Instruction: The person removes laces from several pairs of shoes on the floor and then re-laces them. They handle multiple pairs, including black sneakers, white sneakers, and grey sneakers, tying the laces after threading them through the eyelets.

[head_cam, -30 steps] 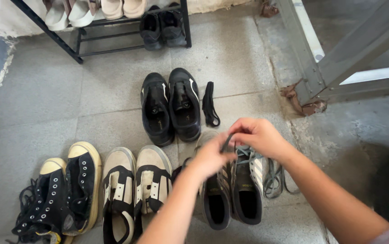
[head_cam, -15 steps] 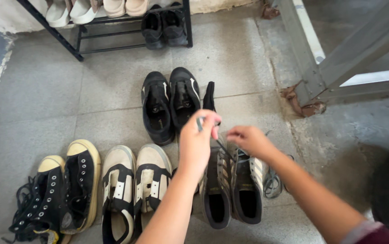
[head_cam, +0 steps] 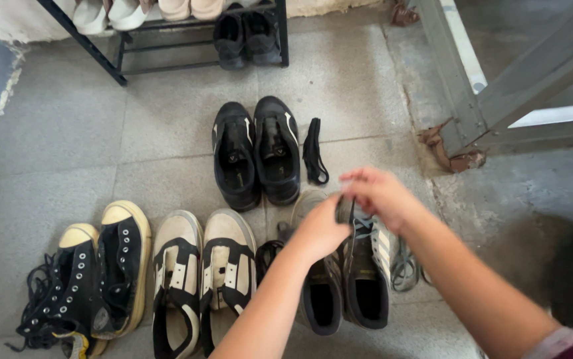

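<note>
Grey lace [head_cam: 351, 219] ran between my two hands above the dark striped sneakers [head_cam: 346, 279], which stood side by side on the tiled floor [head_cam: 54, 159] right under me. My left hand [head_cam: 323, 229] was closed, fingers curled over the lace near the tongue of the right-hand shoe of that pair. My right hand [head_cam: 379, 193] hovered just above and beyond it, fingertips pinched together on the upper stretch of the same lace. How tight either grip was I could not tell, since the knuckles hid the fingertips.

As far as I could judge, the lacing of that shoe was only partly done: some crossings showed near the toe end, while a loose heap of grey lace [head_cam: 405, 269] lay on the floor just beside the pair.

Of the other pairs, the black low sneakers [head_cam: 256, 159] beyond my hands looked unlaced, a folded black lace [head_cam: 314, 151] lying just beside them. The cream strap shoes [head_cam: 203, 279] stood to the left, touching my pair's side, and the black canvas shoes [head_cam: 90, 279] with yellowish toes sat further left, their laces spilling loose. A metal shoe rack [head_cam: 187, 40] held more shoes at the wall.
</note>
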